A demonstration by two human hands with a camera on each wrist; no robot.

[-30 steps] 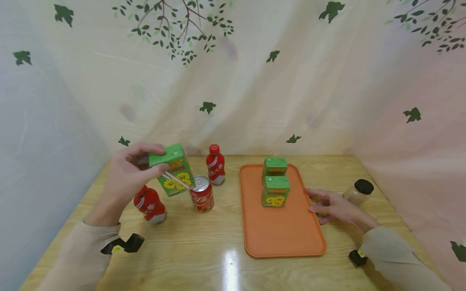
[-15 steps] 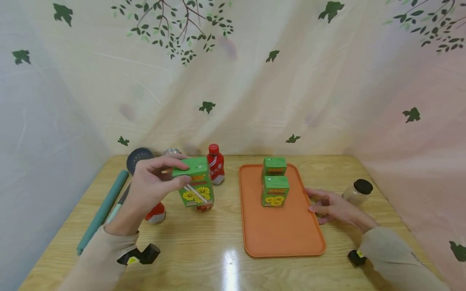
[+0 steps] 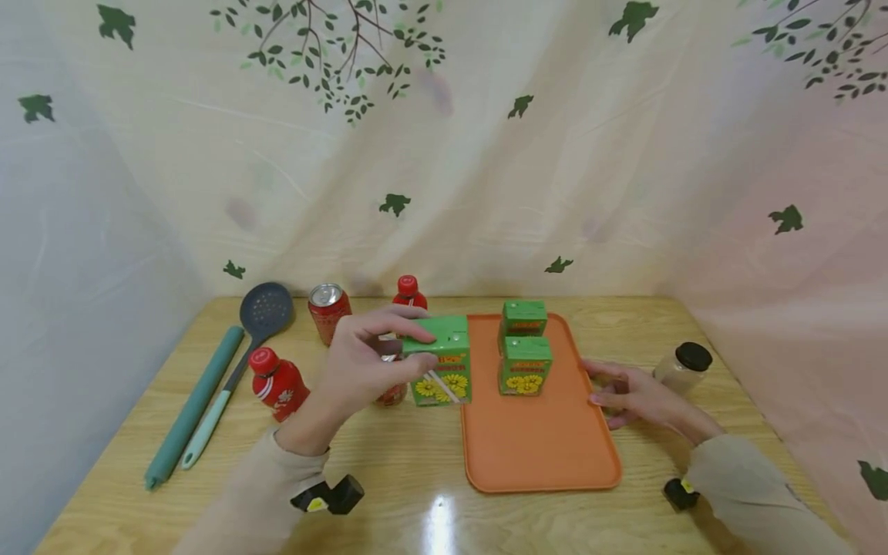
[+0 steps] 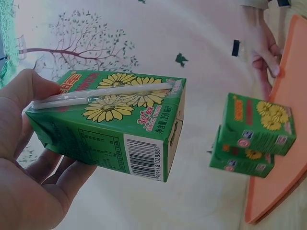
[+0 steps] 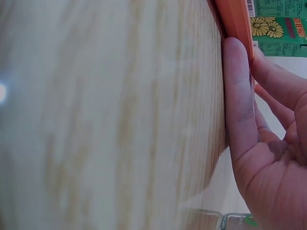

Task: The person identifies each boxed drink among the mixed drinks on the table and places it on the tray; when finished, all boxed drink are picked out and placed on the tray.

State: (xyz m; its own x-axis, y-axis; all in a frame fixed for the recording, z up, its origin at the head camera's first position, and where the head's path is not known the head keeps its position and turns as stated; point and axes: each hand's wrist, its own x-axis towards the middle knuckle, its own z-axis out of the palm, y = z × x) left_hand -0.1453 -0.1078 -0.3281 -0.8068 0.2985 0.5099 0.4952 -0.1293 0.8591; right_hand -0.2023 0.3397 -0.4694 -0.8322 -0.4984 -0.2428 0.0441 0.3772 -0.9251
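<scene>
My left hand [image 3: 357, 366] grips a green drink carton [image 3: 444, 347] with yellow flowers, thumb on the front and fingers over the top. The carton hangs in the air at the left rim of an orange tray [image 3: 541, 455]. In the left wrist view a white straw [image 4: 103, 96] is fixed slantwise on its front. Two matching cartons, a front one [image 3: 525, 366] and a rear one [image 3: 523, 316], stand upright on the tray. My right hand [image 3: 641, 397] pinches the tray's right rim; in the right wrist view the rim [image 5: 237, 24] lies between thumb and finger.
Left on the table are a teal rod [image 3: 194, 408], a slotted skimmer [image 3: 267, 308], a red bottle [image 3: 280, 385] and a red can [image 3: 329, 312]. Another bottle [image 3: 408, 289] and can [image 3: 391, 395] are partly hidden behind my left hand. A black-lidded jar [image 3: 683, 366] stands right.
My left hand has carried the carton rightward, from over the can and bottles to the tray's left rim, and it now hangs more upright. The right hand and tray have stayed put.
</scene>
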